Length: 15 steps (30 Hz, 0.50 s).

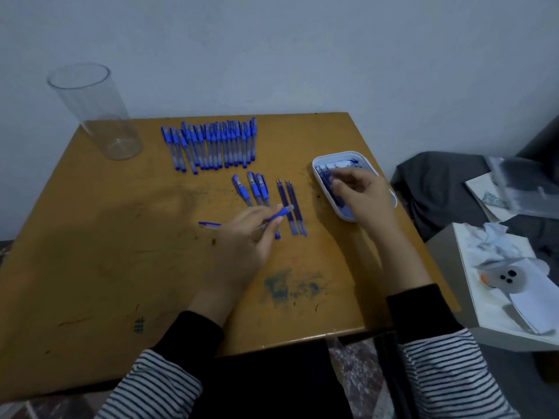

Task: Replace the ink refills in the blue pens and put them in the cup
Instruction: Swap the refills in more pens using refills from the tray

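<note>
While the left hand [245, 240] is gripping a blue pen [279, 213] at the frame's centre, the right hand [360, 195] is reaching into the white tray [320, 160] at centre right, over the refills [325, 176]; whether it is pinching one, I cannot tell. Both look light, slim and prone to rolling, so a mid-shaft pinch suits them. The cup [96, 113] is standing at the desk's [121, 237] upper left.

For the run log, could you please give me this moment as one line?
left hand: holds blue pen | right hand: fingers in refill tray, grip unclear | cup: empty | step: reaching for refill
</note>
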Tool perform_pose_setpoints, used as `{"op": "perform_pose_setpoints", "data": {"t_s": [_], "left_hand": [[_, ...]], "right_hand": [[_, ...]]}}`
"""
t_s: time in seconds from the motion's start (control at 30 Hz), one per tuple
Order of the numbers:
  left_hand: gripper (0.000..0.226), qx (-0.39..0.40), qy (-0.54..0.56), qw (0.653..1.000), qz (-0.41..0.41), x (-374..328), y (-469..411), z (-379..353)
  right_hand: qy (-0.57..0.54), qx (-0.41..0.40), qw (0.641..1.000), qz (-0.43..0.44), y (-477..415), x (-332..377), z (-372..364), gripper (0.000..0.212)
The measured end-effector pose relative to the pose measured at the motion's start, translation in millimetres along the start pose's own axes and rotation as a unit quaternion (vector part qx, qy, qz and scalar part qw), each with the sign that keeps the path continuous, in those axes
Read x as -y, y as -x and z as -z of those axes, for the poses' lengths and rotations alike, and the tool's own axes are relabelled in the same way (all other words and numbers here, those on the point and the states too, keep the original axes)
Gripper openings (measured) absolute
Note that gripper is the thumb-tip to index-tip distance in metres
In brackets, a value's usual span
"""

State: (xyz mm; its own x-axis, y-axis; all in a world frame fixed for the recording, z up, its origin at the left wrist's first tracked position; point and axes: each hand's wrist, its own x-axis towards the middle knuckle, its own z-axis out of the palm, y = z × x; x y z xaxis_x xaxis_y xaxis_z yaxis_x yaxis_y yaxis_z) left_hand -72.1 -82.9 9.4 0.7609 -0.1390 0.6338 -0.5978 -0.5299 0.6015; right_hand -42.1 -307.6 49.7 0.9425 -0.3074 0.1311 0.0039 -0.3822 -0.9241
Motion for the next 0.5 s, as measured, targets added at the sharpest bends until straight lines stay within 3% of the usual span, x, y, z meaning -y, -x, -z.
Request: {"op": "perform_pose_setpoints", "data": {"t_s": [0.17, 0.33, 0.5], "left_hand": [[0.024, 0.020, 0.004, 1.000, -0.019, -3, 2, -17], [0.023, 0.008, 0.017, 0.999, -0.029, -6, -2, -29], [0.026, 0.030, 0.005, 0.999, -0.025, -8, 0, -35]], "right_hand": [[0.130, -0.018, 0.991, -0.019, -15, -8, 38, 0.023], [0.192, 0.044, 0.977, -0.078, -29, -10, 51, 0.020], [0.233, 0.089, 0.965, -0.083, -39, -13, 50, 0.021]]}}
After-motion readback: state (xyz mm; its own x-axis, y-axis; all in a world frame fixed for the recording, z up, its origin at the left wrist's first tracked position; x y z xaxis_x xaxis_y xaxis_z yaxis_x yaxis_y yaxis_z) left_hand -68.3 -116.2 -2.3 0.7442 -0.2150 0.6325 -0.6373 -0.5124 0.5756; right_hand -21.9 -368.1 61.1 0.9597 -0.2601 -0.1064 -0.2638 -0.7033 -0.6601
